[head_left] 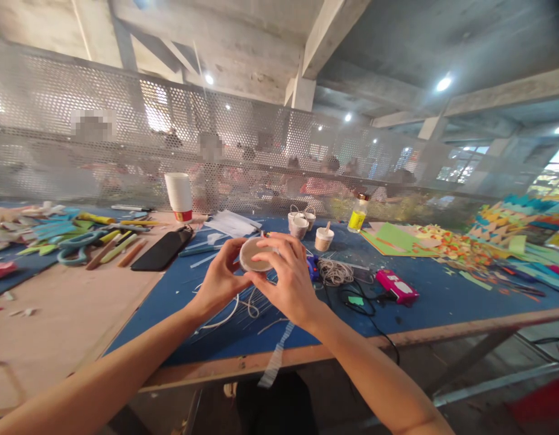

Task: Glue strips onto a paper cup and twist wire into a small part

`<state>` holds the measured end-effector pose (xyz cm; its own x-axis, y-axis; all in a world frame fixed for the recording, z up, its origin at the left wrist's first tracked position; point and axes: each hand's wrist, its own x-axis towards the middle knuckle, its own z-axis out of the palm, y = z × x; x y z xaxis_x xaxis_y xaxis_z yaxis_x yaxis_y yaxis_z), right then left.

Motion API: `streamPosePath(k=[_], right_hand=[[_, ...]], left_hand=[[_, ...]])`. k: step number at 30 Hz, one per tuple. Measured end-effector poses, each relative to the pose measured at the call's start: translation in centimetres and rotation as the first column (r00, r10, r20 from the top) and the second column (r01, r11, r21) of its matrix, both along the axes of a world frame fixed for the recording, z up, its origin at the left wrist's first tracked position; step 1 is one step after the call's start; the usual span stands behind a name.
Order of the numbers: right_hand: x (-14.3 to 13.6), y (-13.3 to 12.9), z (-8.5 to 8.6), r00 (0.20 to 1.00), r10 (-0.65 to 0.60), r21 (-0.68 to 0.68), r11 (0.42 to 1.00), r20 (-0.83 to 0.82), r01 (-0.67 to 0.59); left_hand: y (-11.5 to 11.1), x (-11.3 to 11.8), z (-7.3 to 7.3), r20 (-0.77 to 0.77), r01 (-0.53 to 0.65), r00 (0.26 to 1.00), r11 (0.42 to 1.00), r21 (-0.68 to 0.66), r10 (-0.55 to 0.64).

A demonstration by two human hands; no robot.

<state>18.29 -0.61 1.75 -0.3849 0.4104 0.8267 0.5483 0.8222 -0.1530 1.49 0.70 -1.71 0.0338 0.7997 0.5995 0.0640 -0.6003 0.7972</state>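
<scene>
Above the blue mat, a small round paper cup (pixel 251 257) with a pale rim sits between both my hands. My left hand (pixel 221 277) curls around its left side, thumb below and fingers behind. From the right, my right hand (pixel 289 279) grips it, with fingers laid across its round face. Whether that face is the cup's opening or its base, I cannot tell. Beneath the hands lie a looped white cord (pixel 250 305) and thin wires. A crinkled paper strip (pixel 277 356) hangs over the table's front edge.
Small cups (pixel 299 227) and another cup (pixel 323 239) stand behind my hands. Left are a black phone (pixel 162 249), scissors (pixel 80 248) and stacked paper cups (pixel 178 196). Right are a twine bundle (pixel 336 272), a pink box (pixel 397 286), a bottle (pixel 358 214) and coloured paper (pixel 397 237).
</scene>
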Motion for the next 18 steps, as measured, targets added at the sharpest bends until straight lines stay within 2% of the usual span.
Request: streamPosePath(k=[7,18], right_hand=[[-0.31,-0.21,-0.26,0.999,0.032,0.001,0.999,0.029,-0.032],[-0.49,-0.31,-0.13,0.998,0.005,0.07,0.998,0.061,-0.009]], left_hand=[[-0.16,0.07,-0.05,-0.032,-0.015,0.999,1.0,-0.001,0.015],[-0.19,-0.01,-0.1,-0.055,-0.039,0.998,0.999,0.014,0.04]])
